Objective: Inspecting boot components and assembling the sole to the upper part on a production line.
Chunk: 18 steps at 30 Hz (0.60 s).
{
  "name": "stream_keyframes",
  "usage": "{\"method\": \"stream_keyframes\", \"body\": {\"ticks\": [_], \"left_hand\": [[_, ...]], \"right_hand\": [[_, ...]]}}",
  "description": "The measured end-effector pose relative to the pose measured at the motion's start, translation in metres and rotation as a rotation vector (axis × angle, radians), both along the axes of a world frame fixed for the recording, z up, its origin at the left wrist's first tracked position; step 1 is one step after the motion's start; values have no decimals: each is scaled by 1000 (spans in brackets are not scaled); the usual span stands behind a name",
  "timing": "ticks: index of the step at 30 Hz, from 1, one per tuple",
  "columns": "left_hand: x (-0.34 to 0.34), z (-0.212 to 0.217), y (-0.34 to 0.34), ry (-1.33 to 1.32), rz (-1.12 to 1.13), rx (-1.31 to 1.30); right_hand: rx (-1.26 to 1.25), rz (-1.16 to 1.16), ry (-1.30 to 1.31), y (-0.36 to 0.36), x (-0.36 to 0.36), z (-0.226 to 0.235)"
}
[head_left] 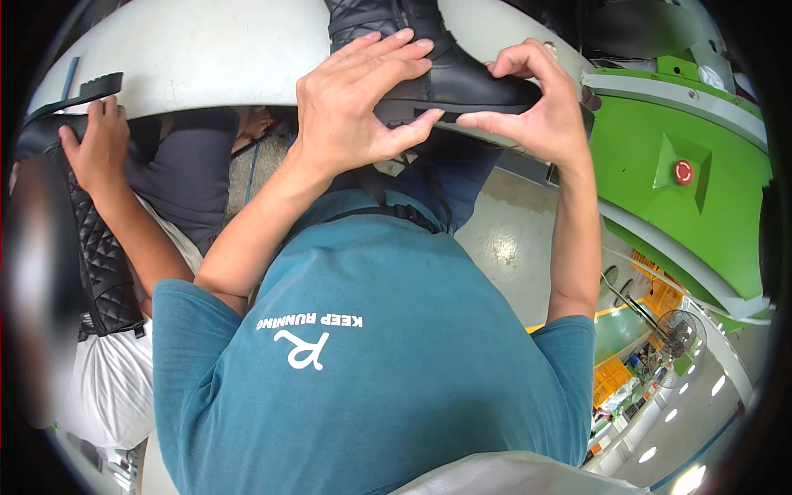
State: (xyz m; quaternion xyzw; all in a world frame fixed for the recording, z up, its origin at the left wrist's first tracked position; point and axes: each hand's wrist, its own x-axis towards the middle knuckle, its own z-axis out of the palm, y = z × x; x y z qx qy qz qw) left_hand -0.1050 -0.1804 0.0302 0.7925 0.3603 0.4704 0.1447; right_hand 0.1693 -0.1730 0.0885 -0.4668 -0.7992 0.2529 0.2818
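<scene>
A black boot [462,78] with a quilted shaft lies on its side at the edge of the white table, its toe pointing right. My left hand [351,99] grips it over the instep and heel side, fingers spread on the upper and thumb at the sole edge. My right hand [544,99] pinches the toe end, with curled fingers on top and the thumb along the sole. The two thumb tips almost meet beneath the boot. The upper end of the shaft runs out of view at the top.
On the left a co-worker's hand [99,144] holds another quilted black boot [103,272]. A green machine [652,140] with a red push button [683,172] stands close on my right. The white table [206,54] curves in front of me. A fan [678,332] stands farther off at lower right.
</scene>
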Motion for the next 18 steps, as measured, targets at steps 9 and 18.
{"method": "stream_keyframes", "body": {"ticks": [9,18], "left_hand": [[0,1,-2,5,-17,-9],[6,25,-28,-471,-102,-16]], "right_hand": [[-313,-82,82,-10,37,-15],[524,262,66,-22,-84,113]]}}
